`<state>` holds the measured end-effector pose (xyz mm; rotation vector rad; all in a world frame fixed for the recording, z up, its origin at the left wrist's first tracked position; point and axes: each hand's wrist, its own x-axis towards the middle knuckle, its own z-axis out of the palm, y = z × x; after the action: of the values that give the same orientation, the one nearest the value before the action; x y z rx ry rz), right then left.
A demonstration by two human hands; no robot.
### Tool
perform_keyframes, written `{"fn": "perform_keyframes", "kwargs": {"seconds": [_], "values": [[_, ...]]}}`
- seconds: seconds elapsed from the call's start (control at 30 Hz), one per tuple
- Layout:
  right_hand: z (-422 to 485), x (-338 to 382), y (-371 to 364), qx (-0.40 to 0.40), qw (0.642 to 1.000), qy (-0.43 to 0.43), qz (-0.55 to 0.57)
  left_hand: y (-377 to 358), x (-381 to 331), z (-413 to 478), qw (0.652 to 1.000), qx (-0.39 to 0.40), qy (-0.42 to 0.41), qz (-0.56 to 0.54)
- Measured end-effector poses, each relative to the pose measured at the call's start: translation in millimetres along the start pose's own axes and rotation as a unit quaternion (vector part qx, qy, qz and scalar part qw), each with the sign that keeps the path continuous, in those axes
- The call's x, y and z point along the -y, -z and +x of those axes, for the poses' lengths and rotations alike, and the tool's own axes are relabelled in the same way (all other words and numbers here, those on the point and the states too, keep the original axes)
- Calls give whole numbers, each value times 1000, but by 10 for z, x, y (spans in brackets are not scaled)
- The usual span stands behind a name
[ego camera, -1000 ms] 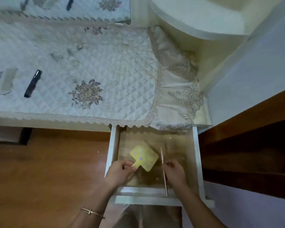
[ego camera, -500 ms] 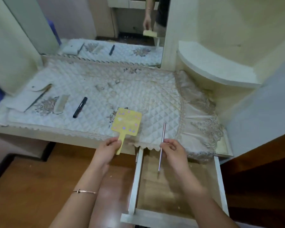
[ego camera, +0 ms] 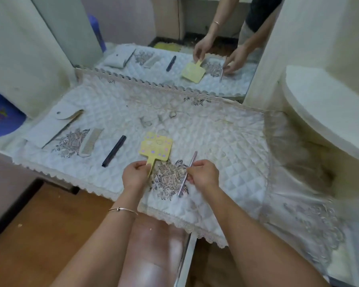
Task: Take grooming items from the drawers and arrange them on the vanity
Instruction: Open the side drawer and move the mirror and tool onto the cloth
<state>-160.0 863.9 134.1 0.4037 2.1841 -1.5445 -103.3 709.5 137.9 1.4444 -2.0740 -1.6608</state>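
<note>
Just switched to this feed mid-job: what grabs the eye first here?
The yellow paddle, dotted with purple, stands out at the front middle of the quilted cover, its handle gripped by the left hand. Just right of it, the right hand pinches a thin metal tool. To the left lie a black stick and a pale comb.

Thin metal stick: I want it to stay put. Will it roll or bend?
Probably stiff: the metal stick runs straight though the right hand pinches only its middle. Slim, seemingly round, so it may roll; the quilted cloth likely checks that.
</note>
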Motion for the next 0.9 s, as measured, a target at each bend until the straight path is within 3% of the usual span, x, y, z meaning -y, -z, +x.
{"fn": "perform_keyframes", "kwargs": {"seconds": [0.23, 0.4, 0.5, 0.7, 0.83, 0.9], "values": [[164, -16, -188, -41, 987, 88, -128, -18, 104, 29, 975, -33, -144, 167], [29, -20, -93, -13, 985, 118, -127, 54, 245, -40, 954, -13, -195, 228], [-189, -139, 107, -16, 984, 128, -122, 142, 402, -354, 932, 7, -277, 232], [-1090, -799, 731, -41, 981, 134, -131, 185, 834, -1292, 891, 133, -361, 242], [-1860, -1691, 1247, -43, 958, 72, -274, 284, 1379, -1735, 800, 272, -403, 353], [-2255, -2121, 1427, -57, 952, 24, -300, 410, 1794, -1833, 781, 316, -400, 362]]}}
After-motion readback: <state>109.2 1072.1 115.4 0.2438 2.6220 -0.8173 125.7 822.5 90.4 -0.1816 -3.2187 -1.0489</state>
